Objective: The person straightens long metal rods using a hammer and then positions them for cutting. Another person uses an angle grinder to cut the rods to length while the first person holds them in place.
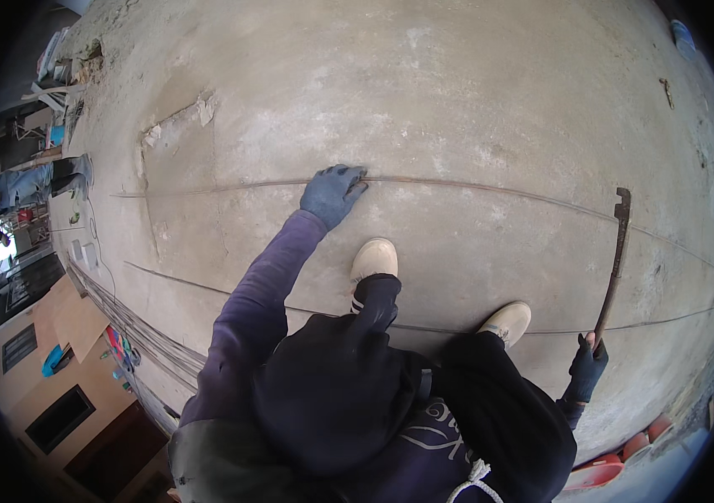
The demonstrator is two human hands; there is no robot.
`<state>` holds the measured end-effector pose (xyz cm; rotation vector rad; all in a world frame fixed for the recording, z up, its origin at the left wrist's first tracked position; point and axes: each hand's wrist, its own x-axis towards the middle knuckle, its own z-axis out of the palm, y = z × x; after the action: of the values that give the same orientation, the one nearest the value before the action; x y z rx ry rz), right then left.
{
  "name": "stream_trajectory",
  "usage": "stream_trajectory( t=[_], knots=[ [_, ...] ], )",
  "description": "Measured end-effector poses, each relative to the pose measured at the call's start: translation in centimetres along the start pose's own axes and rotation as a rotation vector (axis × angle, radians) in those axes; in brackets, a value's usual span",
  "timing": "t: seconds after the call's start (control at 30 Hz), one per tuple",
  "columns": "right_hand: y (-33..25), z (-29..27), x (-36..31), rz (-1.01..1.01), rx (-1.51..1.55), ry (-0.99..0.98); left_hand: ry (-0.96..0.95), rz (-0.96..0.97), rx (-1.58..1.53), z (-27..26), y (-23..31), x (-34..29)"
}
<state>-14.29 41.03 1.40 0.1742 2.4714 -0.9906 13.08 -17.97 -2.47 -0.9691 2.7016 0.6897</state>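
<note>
My left hand [332,197], in a blue-grey glove, is closed around thin steel rods [483,187] that run side to side across the concrete floor [457,92]. Out to the right, my right hand [587,367] wears a dark glove with a fingertip bare. It grips the lower end of a long rebar bending bar [613,268], whose notched head points away from me, over the right part of the rods. Another thin rod [575,332] lies nearer to me, passing by my feet in pale shoes [374,258].
A bundle of long rods [143,323] lies at the left. Behind it stand boards [72,310] and a building wall. Another person's legs in jeans [30,184] show at the far left. Red pans [596,474] sit at the lower right, and a cable [97,235] trails over the floor.
</note>
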Motion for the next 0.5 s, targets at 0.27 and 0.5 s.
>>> stream_trajectory(
  t=[0.27, 0.5],
  knots=[
    [-3.9, 7.6, -4.0, -0.082, -0.098, -0.311, 0.475, -0.520, -0.015, 2.5, -5.7, -13.9],
    [-5.6, 11.2, -7.8, -0.117, -0.277, -0.495, 0.709, -0.980, -0.600, 4.6, -12.1, -20.7]
  ],
)
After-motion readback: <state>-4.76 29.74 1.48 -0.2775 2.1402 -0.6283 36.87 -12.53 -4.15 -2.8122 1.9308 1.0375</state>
